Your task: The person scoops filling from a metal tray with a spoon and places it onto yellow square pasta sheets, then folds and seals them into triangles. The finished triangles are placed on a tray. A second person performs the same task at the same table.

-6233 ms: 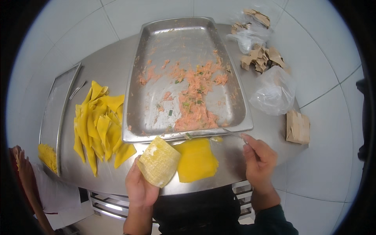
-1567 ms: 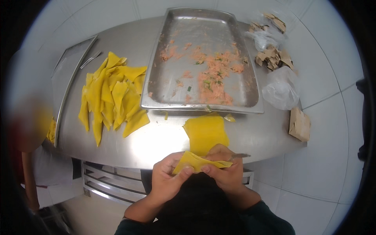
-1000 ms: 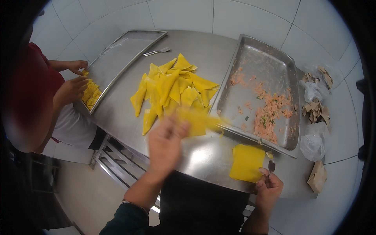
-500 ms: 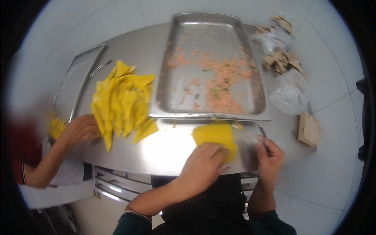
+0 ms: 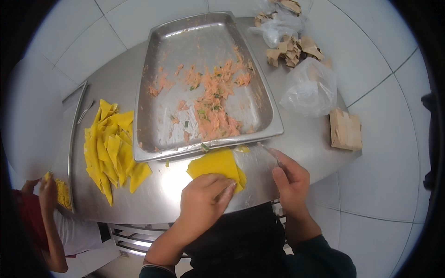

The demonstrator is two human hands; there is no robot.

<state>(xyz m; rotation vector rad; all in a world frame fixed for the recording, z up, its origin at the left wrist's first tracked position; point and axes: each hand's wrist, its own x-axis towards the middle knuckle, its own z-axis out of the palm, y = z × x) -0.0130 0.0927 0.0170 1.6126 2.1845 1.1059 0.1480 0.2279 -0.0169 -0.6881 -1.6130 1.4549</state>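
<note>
1. Bare counter (image 5: 258, 170) lies between the yellow stack (image 5: 217, 165) and the right hand (image 5: 293, 180), leaving a narrow passage.
2. Another gap separates the stack from the folded yellow pieces (image 5: 112, 150) at left.
3. The deep metal pan (image 5: 187, 44) stands just beyond the stack, blocking a low path forward.

Yellow sheet stack (image 5: 217, 163): near edge covered by my left hand (image 5: 205, 199), whose fingertips I can only partly see. Utensil (image 5: 269, 151): handle lost inside my right hand (image 5: 292, 180). My green sleeves (image 5: 320, 257): cut off by the lower edge. Brown paper (image 5: 290, 5): clipped at the top. Mesh-like tray (image 5: 70, 153): left portion obscured. Co-worker (image 5: 34, 217): upper body under grey blur; item at the fingers too small for me to tell.
</note>
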